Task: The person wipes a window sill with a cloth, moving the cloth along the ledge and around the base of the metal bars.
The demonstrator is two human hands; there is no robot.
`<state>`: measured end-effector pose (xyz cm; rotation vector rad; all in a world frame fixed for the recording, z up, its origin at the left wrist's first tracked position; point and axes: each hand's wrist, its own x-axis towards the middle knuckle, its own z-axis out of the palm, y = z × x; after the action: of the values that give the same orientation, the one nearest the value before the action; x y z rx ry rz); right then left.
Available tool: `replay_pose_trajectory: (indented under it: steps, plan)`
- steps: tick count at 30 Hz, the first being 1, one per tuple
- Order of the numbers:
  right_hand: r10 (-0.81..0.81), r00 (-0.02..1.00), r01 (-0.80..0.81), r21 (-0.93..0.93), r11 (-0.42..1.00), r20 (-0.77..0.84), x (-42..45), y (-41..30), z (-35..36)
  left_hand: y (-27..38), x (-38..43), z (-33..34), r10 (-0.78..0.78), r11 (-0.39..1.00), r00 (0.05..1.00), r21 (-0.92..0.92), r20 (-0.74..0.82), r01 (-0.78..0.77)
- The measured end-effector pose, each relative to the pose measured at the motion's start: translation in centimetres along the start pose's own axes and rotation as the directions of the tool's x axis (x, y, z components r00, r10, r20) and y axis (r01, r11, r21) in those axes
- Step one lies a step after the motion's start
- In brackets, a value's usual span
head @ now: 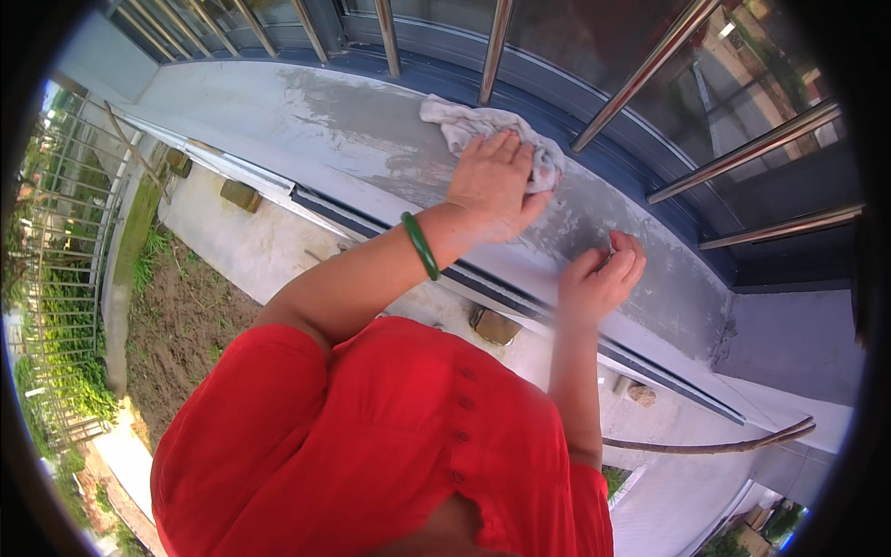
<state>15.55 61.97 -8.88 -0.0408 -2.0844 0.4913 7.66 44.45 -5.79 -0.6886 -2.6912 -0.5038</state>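
My left hand (491, 182), a green bangle on its wrist, presses palm down on a crumpled pale cloth (459, 122). The cloth lies on a window ledge (348, 125), against the foot of the blue-grey window frame. Its fingers are spread over the cloth and the thumb lies at the cloth's lower edge. To the right, my right hand (603, 278) is held over or near the ledge, its fingers loosely curled with nothing seen in them. Grey, streaky, wet-looking patches cover much of the ledge's whitish surface.
Metal bars (495, 52) rise before the window glass along the ledge. A dark-edged rail or track (515, 296) runs below it. Lower down are brick-like blocks (495, 326), a stone (642, 395), a forked stick (710, 445), bare soil (188, 313) and a railing fence (69, 278).
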Motion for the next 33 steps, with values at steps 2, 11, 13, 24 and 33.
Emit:
replay_pose_trajectory:
  steps: [2, 11, 13, 24, 33]
  plan:
    - [0.031, 0.999, -0.032, 0.069, 0.997, 0.007, -0.1, -0.4, 0.0, 5.4, 0.5, 1.6, 0.15, 0.987, 0.988, -0.058, 0.037, -0.148]
    - [0.098, 0.995, -0.096, 0.096, 0.991, -0.017, 0.2, -0.2, -0.8, -2.9, -4.3, -3.6, 0.266, 0.946, 0.963, -0.207, 0.045, -0.251]
    - [0.081, 0.997, -0.083, 0.13, 0.988, 0.017, 1.0, -3.0, -0.2, -8.6, -6.0, -5.5, 0.183, 0.971, 0.982, -0.149, -0.042, -0.188]
    - [-0.105, 0.977, 0.064, 0.218, 0.974, 0.184, 0.3, -19.9, 13.5, -41.1, -10.9, -19.6, -0.165, 0.895, 0.959, 0.373, -0.23, 0.243]
    - [-0.002, 0.979, 0.024, -0.105, 0.994, 0.204, -0.4, -19.8, 13.2, -47.2, -9.5, -18.1, -0.158, 0.96, 0.964, 0.196, -0.214, 0.201]
